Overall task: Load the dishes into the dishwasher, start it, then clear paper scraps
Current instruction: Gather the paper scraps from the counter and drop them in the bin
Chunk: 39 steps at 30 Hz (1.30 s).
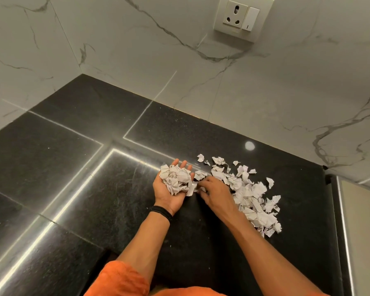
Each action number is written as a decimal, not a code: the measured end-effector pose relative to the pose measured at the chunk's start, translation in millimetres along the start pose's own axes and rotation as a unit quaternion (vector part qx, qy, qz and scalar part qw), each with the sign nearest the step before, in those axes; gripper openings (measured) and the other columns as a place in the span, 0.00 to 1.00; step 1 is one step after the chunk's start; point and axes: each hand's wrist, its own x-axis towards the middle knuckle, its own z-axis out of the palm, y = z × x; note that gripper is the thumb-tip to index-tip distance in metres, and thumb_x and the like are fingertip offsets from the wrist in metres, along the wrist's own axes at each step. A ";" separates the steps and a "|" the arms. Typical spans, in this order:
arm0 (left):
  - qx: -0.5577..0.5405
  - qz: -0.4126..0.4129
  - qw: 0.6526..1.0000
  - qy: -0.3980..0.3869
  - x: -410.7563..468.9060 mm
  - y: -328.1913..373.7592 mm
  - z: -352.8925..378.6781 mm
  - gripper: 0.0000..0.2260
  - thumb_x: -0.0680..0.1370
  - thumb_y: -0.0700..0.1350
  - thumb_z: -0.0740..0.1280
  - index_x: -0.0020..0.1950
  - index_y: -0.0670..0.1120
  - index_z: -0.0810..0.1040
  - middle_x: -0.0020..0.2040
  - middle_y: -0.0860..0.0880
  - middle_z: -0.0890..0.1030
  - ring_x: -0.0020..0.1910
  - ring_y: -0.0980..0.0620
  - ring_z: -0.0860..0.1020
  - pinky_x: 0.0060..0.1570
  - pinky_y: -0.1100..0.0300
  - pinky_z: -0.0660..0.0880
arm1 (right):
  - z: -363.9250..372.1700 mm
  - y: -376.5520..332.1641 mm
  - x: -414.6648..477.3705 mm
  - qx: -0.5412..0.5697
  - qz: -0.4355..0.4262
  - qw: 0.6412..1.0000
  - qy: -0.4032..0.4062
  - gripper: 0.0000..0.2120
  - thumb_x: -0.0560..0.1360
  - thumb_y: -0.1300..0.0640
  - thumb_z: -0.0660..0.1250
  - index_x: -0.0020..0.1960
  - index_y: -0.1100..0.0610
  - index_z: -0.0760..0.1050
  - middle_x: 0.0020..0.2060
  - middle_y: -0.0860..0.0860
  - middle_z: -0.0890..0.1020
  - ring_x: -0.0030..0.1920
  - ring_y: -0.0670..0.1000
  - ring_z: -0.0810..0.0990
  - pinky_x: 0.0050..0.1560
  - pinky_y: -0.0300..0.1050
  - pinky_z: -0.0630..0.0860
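A person in an orange garment leans over a black stone desk strewn with torn, crumpled white paper scraps. The left hand, a black band at its wrist, lies palm up low over the desk. Its fingers are nearly straight and only lightly cupped, and it is the one vessel in view: a handful of crumpled pieces is heaped across palm and fingers, overhanging the edge nearest the other hand. The right hand is palm down just beside it, its fingers bent into the scraps at the rim of the left palm; whether they pinch a piece or merely press against it cannot be told. Most of the scraps lie loose in a long heap on the desk, to the right of the right hand and forearm, with a few strays nearer the wall. That wall, white marble with grey veins, carries a socket and a switch high up.
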 end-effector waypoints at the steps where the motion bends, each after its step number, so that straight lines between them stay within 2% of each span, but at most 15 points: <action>1: 0.002 0.001 1.000 0.001 0.2 0.1 -0.4 0.23 0.84 0.54 0.54 0.73 0.42 0.74 0.71 0.38 0.77 0.71 0.37 0.74 0.63 0.41 0.74 | -0.9 -0.1 0.0 0.009 0.003 1.000 0.012 0.06 0.78 0.57 0.70 0.53 0.54 0.84 0.47 0.48 0.80 0.48 0.49 0.79 0.50 0.48 0.77; 5: 0.005 -0.002 1.000 0.004 4.1 -2.8 -0.8 0.24 0.84 0.54 0.55 0.73 0.42 0.74 0.71 0.38 0.76 0.71 0.36 0.74 0.71 0.39 0.69 | -20.9 -6.3 3.6 0.125 0.094 0.984 0.087 0.04 0.76 0.55 0.73 0.51 0.50 0.84 0.45 0.44 0.83 0.44 0.42 0.80 0.50 0.47 0.80; 9: 0.015 -0.014 1.000 -0.007 0.7 -12.9 2.7 0.24 0.85 0.54 0.55 0.74 0.42 0.73 0.71 0.38 0.76 0.69 0.38 0.76 0.67 0.41 0.73 | -49.5 -37.1 14.5 0.237 0.053 0.959 0.143 0.03 0.76 0.53 0.75 0.49 0.50 0.85 0.43 0.42 0.84 0.46 0.42 0.82 0.47 0.37 0.79; 12: 0.040 -0.036 0.998 -0.015 -1.3 -19.5 7.5 0.25 0.84 0.55 0.55 0.73 0.40 0.74 0.71 0.36 0.76 0.67 0.37 0.77 0.69 0.42 0.72 | -58.3 -57.3 25.3 0.239 0.008 0.964 0.115 0.04 0.75 0.52 0.75 0.49 0.49 0.84 0.45 0.41 0.85 0.47 0.42 0.81 0.48 0.35 0.77; 14: 0.046 -0.052 0.998 -0.012 -5.8 -20.9 11.1 0.25 0.84 0.55 0.55 0.63 0.40 0.83 0.64 0.36 0.81 0.59 0.39 0.82 0.64 0.44 0.75 | -55.6 -64.2 29.7 0.193 -0.017 0.978 0.076 0.07 0.74 0.49 0.75 0.52 0.48 0.84 0.46 0.40 0.84 0.48 0.41 0.80 0.48 0.33 0.73; 16: 0.049 -0.058 0.997 -0.013 -8.4 -21.5 11.7 0.25 0.83 0.56 0.55 0.58 0.41 0.86 0.61 0.38 0.82 0.56 0.40 0.83 0.62 0.45 0.76 | -52.1 -66.3 31.2 0.176 -0.017 0.983 0.038 0.10 0.74 0.46 0.76 0.53 0.47 0.84 0.47 0.39 0.84 0.49 0.39 0.78 0.47 0.31 0.70; 18: 0.054 -0.049 0.997 -0.001 -8.8 -20.7 10.8 0.25 0.84 0.56 0.55 0.64 0.39 0.83 0.65 0.37 0.80 0.62 0.38 0.81 0.66 0.44 0.73 | -53.1 -65.4 32.3 0.224 0.000 0.974 0.027 0.09 0.75 0.46 0.75 0.52 0.47 0.85 0.47 0.40 0.85 0.49 0.39 0.80 0.48 0.32 0.73; 20: 0.045 -0.037 0.998 0.009 -3.6 -19.2 6.5 0.26 0.84 0.56 0.54 0.73 0.40 0.75 0.72 0.36 0.75 0.71 0.37 0.74 0.73 0.41 0.67 | -54.9 -56.4 34.3 0.282 0.027 0.958 0.052 0.06 0.79 0.48 0.71 0.51 0.49 0.85 0.44 0.41 0.85 0.48 0.40 0.82 0.48 0.34 0.77; 21: 0.032 -0.033 0.999 0.005 -2.1 -17.6 6.0 0.26 0.84 0.55 0.54 0.75 0.41 0.72 0.73 0.37 0.74 0.73 0.37 0.72 0.75 0.40 0.65 | -55.5 -49.8 35.6 0.278 0.044 0.957 0.070 0.06 0.81 0.51 0.69 0.51 0.50 0.84 0.44 0.41 0.85 0.47 0.40 0.81 0.48 0.34 0.77; 23: 0.019 -0.027 0.999 0.005 -0.9 -14.3 4.8 0.25 0.84 0.55 0.55 0.75 0.42 0.72 0.71 0.37 0.75 0.73 0.36 0.72 0.75 0.39 0.65 | -53.4 -30.1 38.5 0.177 0.073 0.978 0.078 0.07 0.81 0.55 0.67 0.56 0.51 0.83 0.49 0.43 0.84 0.48 0.40 0.79 0.51 0.36 0.77; 25: 0.014 -0.023 1.000 0.008 0.0 -11.1 4.2 0.24 0.84 0.55 0.55 0.74 0.42 0.73 0.71 0.37 0.76 0.72 0.37 0.72 0.73 0.39 0.67 | -46.5 -13.5 39.2 0.057 0.067 0.996 0.021 0.11 0.80 0.56 0.68 0.61 0.51 0.81 0.54 0.48 0.82 0.53 0.46 0.79 0.54 0.43 0.75; 28: 0.019 -0.018 0.999 0.019 1.1 -9.1 2.3 0.24 0.84 0.54 0.55 0.74 0.42 0.73 0.72 0.37 0.75 0.73 0.36 0.72 0.73 0.40 0.67 | -26.3 -3.2 36.3 -0.024 0.013 0.998 -0.053 0.14 0.77 0.55 0.70 0.63 0.49 0.81 0.52 0.49 0.81 0.54 0.51 0.78 0.50 0.43 0.71; 32: 0.015 -0.008 1.000 0.012 -0.8 -5.9 1.1 0.23 0.84 0.53 0.54 0.73 0.43 0.74 0.70 0.39 0.77 0.71 0.37 0.74 0.70 0.41 0.70 | -4.2 1.5 30.4 -0.041 -0.010 0.999 -0.017 0.12 0.77 0.60 0.68 0.59 0.52 0.82 0.49 0.49 0.78 0.50 0.53 0.78 0.46 0.44 0.71; 35: 0.010 0.001 1.000 0.014 -1.3 -5.0 -0.1 0.23 0.84 0.53 0.53 0.72 0.43 0.75 0.70 0.39 0.78 0.70 0.37 0.75 0.67 0.42 0.71 | -6.2 1.7 30.6 -0.055 -0.015 0.998 -0.002 0.07 0.80 0.58 0.67 0.56 0.54 0.81 0.49 0.50 0.79 0.49 0.53 0.78 0.45 0.46 0.73; 39: 0.004 -0.003 1.000 0.010 -0.7 -6.9 -0.8 0.23 0.84 0.53 0.54 0.73 0.43 0.75 0.70 0.39 0.78 0.71 0.37 0.74 0.71 0.41 0.68 | -16.0 4.6 27.4 -0.019 0.023 0.998 0.058 0.06 0.80 0.57 0.68 0.54 0.55 0.83 0.47 0.49 0.82 0.49 0.51 0.80 0.48 0.44 0.75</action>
